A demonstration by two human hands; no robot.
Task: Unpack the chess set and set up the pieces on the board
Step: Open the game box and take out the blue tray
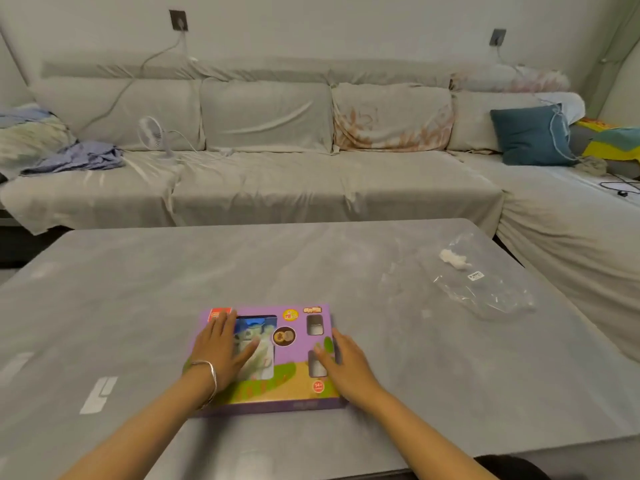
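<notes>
The purple chess set box (294, 375) lies flat and closed on the grey table (173, 289), near the front edge. The left hand (218, 351) presses flat on its lid, fingers straight. The right hand (346, 362) sits at the box's right edge, thumb on top; I cannot tell whether it grips. If the lid is pulled open unevenly, the box may tip and spill loose pieces off the near edge

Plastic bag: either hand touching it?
No, the plastic bag lies apart at the far right of the table, while the left hand and right hand both rest on the purple box.
</notes>
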